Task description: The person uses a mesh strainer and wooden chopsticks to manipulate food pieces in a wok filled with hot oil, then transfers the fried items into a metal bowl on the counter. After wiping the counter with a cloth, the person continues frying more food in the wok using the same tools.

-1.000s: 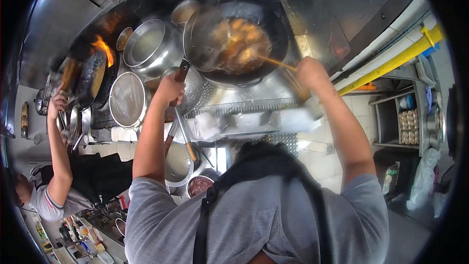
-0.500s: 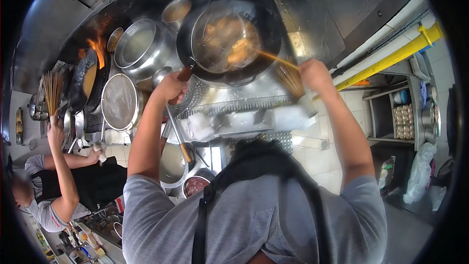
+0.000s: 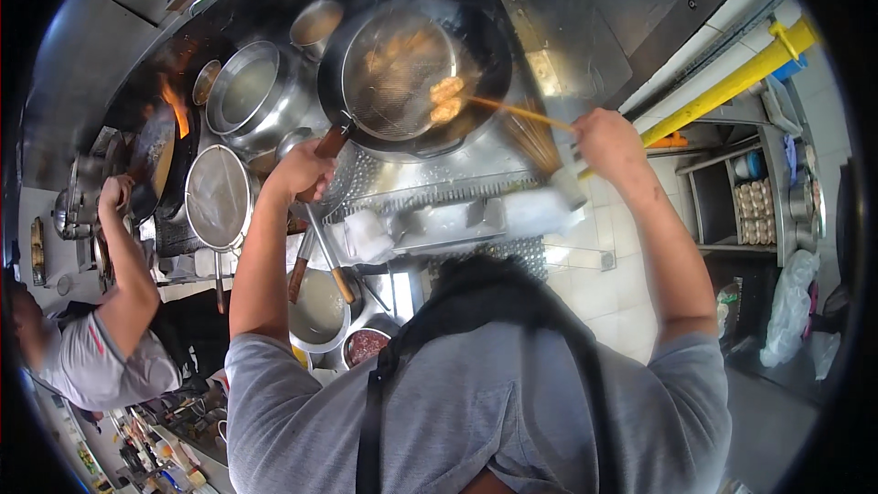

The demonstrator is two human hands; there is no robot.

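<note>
Wok (image 3: pixel 485 46), far: is showing black
Food pieces (image 3: pixel 445 89): are glowing golden-orange
Pipe (image 3: pixel 729 86), right: is gleaming yellow
Shirt (image 3: pixel 448 402), near: is showing grey — its straps (image 3: pixel 373 421), black

Okay so over on the left there's a black metal wok (image 3: pixel 185 151) with bright orange flames (image 3: pixel 172 108) licking up beside it, and a person in a grey shirt (image 3: pixel 114 361) right nearby. A round, pale-rimmed mesh strainer (image 3: pixel 218 197) sits just right of that wok, with a big shiny silver pot (image 3: pixel 291 102) behind it and a smaller silver pot (image 3: pixel 318 44) further right. Lower down, a round metal bowl of reddish-brown stuff (image 3: pixel 368 346). Way over right: a fat yellow pipe (image 3: pixel 732 82) running diagonally, a grey shelf (image 3: pixel 722 247) stacked with pale egg-like shapes (image 3: pixel 755 206), and a crumpled clear plastic bag (image 3: pixel 789 311).
</note>
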